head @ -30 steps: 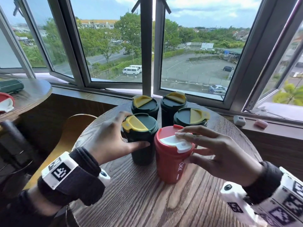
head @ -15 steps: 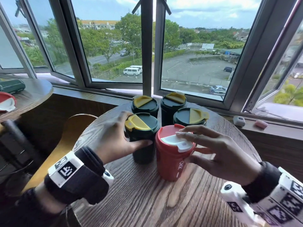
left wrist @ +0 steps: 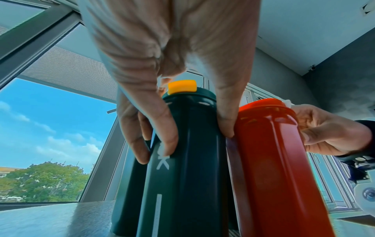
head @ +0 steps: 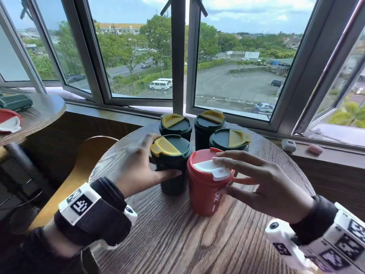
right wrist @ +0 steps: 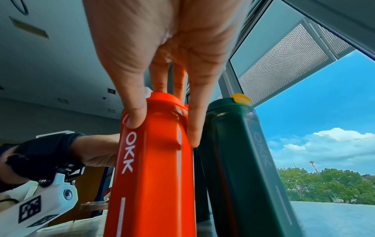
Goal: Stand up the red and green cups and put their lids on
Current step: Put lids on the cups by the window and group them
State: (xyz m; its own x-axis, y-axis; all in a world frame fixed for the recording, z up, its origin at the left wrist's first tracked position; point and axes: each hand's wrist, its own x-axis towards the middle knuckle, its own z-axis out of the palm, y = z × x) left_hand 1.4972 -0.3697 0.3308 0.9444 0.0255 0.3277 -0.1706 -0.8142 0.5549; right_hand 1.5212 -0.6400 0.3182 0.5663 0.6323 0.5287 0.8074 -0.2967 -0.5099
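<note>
A red cup (head: pixel 205 194) stands upright on the round wooden table (head: pixel 197 250), with its red and white lid (head: pixel 207 165) on. My right hand (head: pixel 220 173) holds it: the thumb is on the side wall and the fingers reach over the lid's rim. Touching its left side stands a dark green cup (head: pixel 173 180) with a green and yellow lid (head: pixel 171 148). My left hand (head: pixel 164 155) grips this cup just under the lid. The left wrist view shows the left hand (left wrist: pixel 196 141) round the green cup (left wrist: pixel 188 176). The right wrist view shows the right hand (right wrist: pixel 163 133) pinching the red cup (right wrist: pixel 154 176).
Three more lidded green cups (head: pixel 209 127) stand close behind, towards the window. A second round table (head: pixel 45 113) at the left carries a red lid (head: pixel 8 120) and a lying green cup (head: pixel 15 100). A wooden chair back (head: pixel 79 175) is beside the table's left edge.
My left forearm has slid slightly forward. Both hands keep their hold, and the cups stay upright in the same places.
</note>
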